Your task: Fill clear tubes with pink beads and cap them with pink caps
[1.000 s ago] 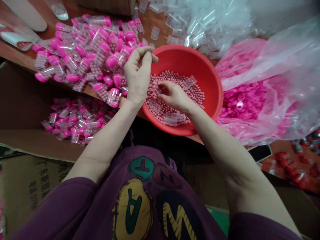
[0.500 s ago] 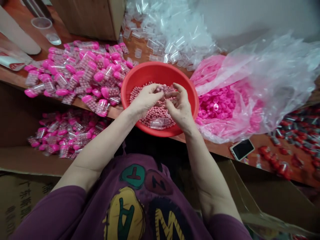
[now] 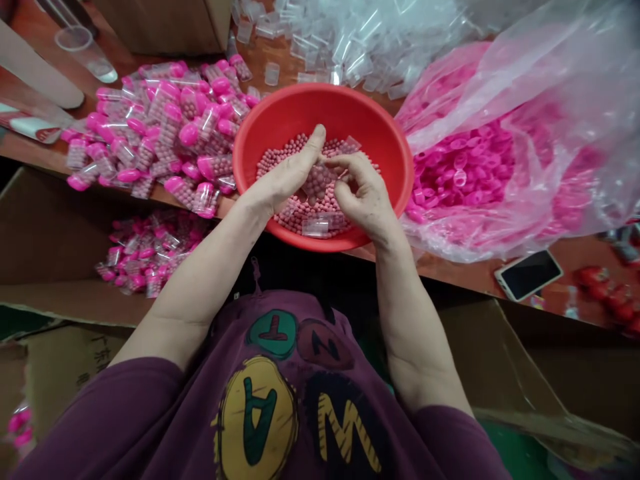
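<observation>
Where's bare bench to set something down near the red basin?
Bare wood shows along the front edge of the bench, between the bag of pink caps and the phone, and between the phone and the red pieces. Crowded: filled pink-capped tubes left of the red basin, loose clear tubes behind it.

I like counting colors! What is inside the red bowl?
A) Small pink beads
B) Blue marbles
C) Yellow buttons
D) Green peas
A. Small pink beads lie heaped in the red bowl, beneath the left hand and the right hand.
</observation>
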The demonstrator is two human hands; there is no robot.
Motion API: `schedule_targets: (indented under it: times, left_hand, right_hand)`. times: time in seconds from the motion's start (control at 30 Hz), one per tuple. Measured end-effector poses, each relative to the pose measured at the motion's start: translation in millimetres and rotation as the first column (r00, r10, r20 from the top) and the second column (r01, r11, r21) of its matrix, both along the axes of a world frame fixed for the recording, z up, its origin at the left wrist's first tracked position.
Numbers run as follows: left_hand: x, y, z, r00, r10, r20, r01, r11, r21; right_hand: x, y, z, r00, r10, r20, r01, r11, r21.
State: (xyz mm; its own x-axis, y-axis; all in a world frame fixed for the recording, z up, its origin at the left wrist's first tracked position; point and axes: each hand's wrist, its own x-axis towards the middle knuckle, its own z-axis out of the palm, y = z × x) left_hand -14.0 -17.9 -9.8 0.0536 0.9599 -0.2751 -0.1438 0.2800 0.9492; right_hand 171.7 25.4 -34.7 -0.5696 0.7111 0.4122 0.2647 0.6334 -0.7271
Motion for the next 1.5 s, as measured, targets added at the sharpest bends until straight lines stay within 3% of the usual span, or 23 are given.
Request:
schedule_targets:
  times: [0.27, 0.43, 0.57, 0.63, 0.7, 0.77, 0.83, 0.9, 0.97, 1.07, 1.13, 1.2, 1.3, 1.5]
  left_hand:
    - [1, -1, 6.0, 0.985, 0.082, -0.150, -0.087, 0.996, -0.026]
    - [-5, 4, 0.2, 0.991, 0.131, -0.010, -0.131, 0.988, -0.081]
    - [-11, 1, 0.3, 0.981, 0.138, 0.139, -0.119, 0.984, -0.133]
    - [-11, -5, 4.1, 0.971, 0.151, 0.186, -0.136, 0.986, -0.094]
    - [-8, -11, 11.1, 0.951, 0.210, 0.227, -0.194, 0.977, -0.090]
    - [-5, -13, 20.2, 0.931, 0.276, 0.240, -0.247, 0.958, -0.146]
    - [-4, -13, 29.4, 0.944, 0.250, 0.214, -0.208, 0.958, -0.199]
    - [-4, -13, 36.1, 0.961, 0.201, 0.190, -0.160, 0.964, -0.212]
    - [-5, -13, 37.6, 0.963, 0.188, 0.193, -0.151, 0.970, -0.190]
    - [-8, -11, 29.8, 0.952, 0.218, 0.214, -0.186, 0.970, -0.157]
    - [-10, -9, 22.3, 0.948, 0.227, 0.221, -0.196, 0.969, -0.152]
    - [-11, -7, 17.6, 0.945, 0.233, 0.229, -0.201, 0.968, -0.153]
    - [-10, -7, 18.2, 0.940, 0.253, 0.228, -0.220, 0.962, -0.162]
    - [-7, -11, 26.1, 0.938, 0.266, 0.221, -0.236, 0.959, -0.155]
  right_hand:
    - [-2, -5, 7.3, 0.999, -0.005, 0.049, 0.014, 0.981, -0.194]
    - [0, -2, 2.1, 0.995, -0.095, -0.012, 0.091, 0.979, -0.184]
    - [0, -5, 1.8, 0.951, -0.283, -0.124, 0.270, 0.957, -0.109]
    - [6, -7, 4.0, 0.886, -0.426, -0.184, 0.424, 0.904, -0.055]
    - [26, -2, 1.9, 0.782, -0.572, -0.248, 0.584, 0.811, -0.030]
    - [63, 8, -7.7, 0.643, -0.711, -0.286, 0.731, 0.680, -0.048]
    - [111, 19, -23.3, 0.497, -0.830, -0.255, 0.843, 0.531, -0.084]
    - [157, 28, -40.1, 0.443, -0.880, -0.172, 0.879, 0.464, -0.110]
    - [188, 34, -54.1, 0.504, -0.860, -0.073, 0.853, 0.510, -0.113]
    - [197, 41, -66.6, 0.611, -0.787, 0.082, 0.791, 0.611, -0.026]
    - [188, 46, -70.6, 0.606, -0.769, 0.204, 0.777, 0.627, 0.053]
    - [175, 52, -73.8, 0.551, -0.766, 0.330, 0.784, 0.611, 0.109]
    - [165, 59, -78.7, 0.489, -0.750, 0.446, 0.787, 0.600, 0.145]
    - [174, 66, -75.4, 0.579, -0.671, 0.462, 0.721, 0.686, 0.093]
